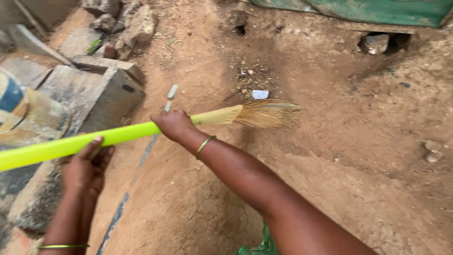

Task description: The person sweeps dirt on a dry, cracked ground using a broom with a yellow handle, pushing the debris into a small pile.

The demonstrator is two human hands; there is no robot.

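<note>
Neon-yellow plastic broom handle (71, 144) ran across the frame from lower left toward centre, ending in a woven collar and straw-coloured bristle head (269, 113) held above bare brown dirt ground (330, 179). Your right hand (173, 124) was wrapped over the handle near the collar, fingers closed around it. Your left hand (85, 167) sat further back under the handle, fingers curled up over it; looser hold, as far as I could tell.

Risks as I judged them:
- Bristles were just beside the small pile of grit and debris (250, 78) and the white scrap of paper (260, 94). A hard stroke could have scattered them rather than gathered them.
- Grey concrete blocks (101, 92) lay near your left side; the handle's rear end could have clipped them on a backswing.
- That loose left grip could have let the handle twist.
- Dry soil likely meant dust.
</note>
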